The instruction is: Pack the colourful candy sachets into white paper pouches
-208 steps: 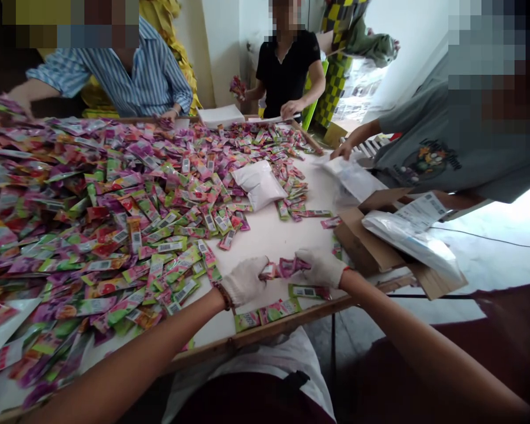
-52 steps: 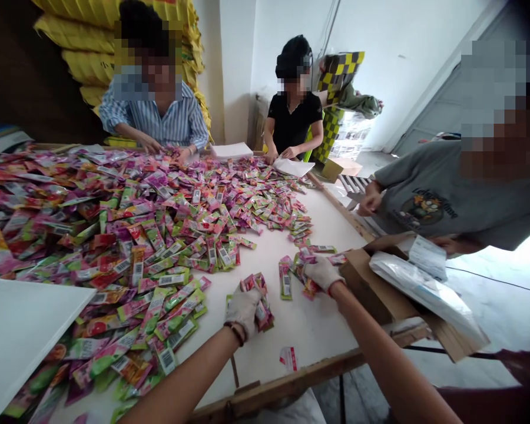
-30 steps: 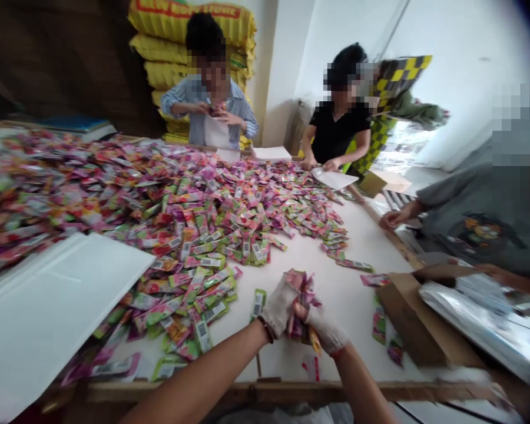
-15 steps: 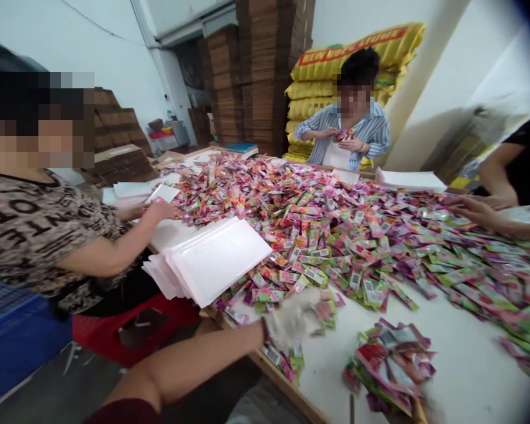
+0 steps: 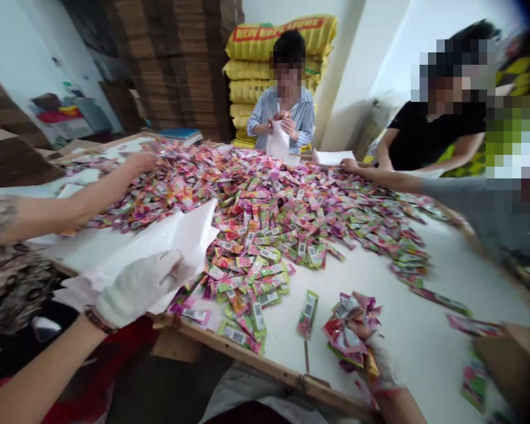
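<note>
Left hand point(image 5: 136, 285), white glove, fingers closed on top white bag point(image 5: 176, 238) of stack at near left table edge. Right hand point(image 5: 375, 362), gloved, clutching bundle of sachets point(image 5: 348, 327) over near right of table. White tabletop point(image 5: 380, 282) with wooden rim; colourful sachet heap point(image 5: 265, 200) covers middle and far side. Co-workers around table. Far: yellow sacks point(image 5: 269, 59), cardboard stacks point(image 5: 176, 59), white wall.

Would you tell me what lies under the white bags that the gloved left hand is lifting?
Under the white bags, colourful sachets poke out along the table edge. Whatever lies further beneath the stack is covered.
</note>
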Action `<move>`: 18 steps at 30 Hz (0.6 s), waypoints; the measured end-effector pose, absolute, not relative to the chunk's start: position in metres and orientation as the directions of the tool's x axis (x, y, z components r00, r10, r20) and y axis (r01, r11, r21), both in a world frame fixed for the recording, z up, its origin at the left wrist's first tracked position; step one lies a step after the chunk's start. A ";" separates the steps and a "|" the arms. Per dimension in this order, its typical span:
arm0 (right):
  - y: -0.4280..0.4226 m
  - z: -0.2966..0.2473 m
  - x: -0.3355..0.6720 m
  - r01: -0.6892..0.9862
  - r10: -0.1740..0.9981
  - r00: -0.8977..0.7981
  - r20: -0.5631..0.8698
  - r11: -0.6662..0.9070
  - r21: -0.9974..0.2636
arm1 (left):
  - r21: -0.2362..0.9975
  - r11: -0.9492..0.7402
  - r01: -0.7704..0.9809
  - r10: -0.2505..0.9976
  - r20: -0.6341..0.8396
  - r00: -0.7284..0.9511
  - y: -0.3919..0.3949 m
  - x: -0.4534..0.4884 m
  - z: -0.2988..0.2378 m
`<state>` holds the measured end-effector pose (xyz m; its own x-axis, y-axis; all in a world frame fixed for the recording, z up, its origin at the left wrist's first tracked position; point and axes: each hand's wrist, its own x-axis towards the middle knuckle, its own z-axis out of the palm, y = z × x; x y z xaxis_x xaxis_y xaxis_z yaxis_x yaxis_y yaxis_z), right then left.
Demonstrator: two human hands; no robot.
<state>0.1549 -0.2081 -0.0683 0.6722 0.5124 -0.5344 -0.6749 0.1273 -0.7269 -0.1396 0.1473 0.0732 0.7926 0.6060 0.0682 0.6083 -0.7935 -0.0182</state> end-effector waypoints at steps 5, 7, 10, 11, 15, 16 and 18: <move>-0.238 -0.041 0.162 -0.647 0.437 0.681 -0.587 -0.014 -0.762 | 0.249 -0.914 0.319 0.331 0.008 0.943 0.026 -0.007 0.027; -0.245 -0.032 0.160 -0.511 0.435 0.759 -0.485 -0.064 -0.857 | 0.353 -0.908 0.227 0.222 -0.056 0.973 -0.023 0.038 -0.007; -0.246 -0.029 0.153 -0.246 0.429 0.862 -0.270 -0.113 -0.963 | 0.460 -0.860 0.221 0.154 -0.179 0.972 -0.071 0.077 -0.050; -0.245 -0.030 0.152 -0.199 0.421 0.876 -0.235 -0.128 -0.972 | 0.473 -0.849 0.234 0.160 -0.191 0.968 -0.078 0.083 -0.058; -0.246 -0.038 0.164 -0.213 0.407 0.873 -0.269 -0.179 -0.961 | 0.482 -0.839 0.253 0.194 -0.169 0.966 -0.079 0.082 -0.068; -0.246 -0.041 0.170 -0.224 0.399 0.871 -0.288 -0.198 -0.954 | 0.471 -0.847 0.249 0.189 -0.171 0.967 -0.076 0.080 -0.067; -0.243 -0.045 0.181 -0.180 0.386 0.883 -0.268 -0.248 -0.952 | 0.427 -0.871 0.243 0.184 -0.174 0.967 -0.075 0.077 -0.067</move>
<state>0.1809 -0.2426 -0.0454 0.8830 0.3856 -0.2677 -0.1801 -0.2482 -0.9518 0.0773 -0.0747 -0.0667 0.9674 0.1841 -0.1742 0.2426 -0.8710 0.4272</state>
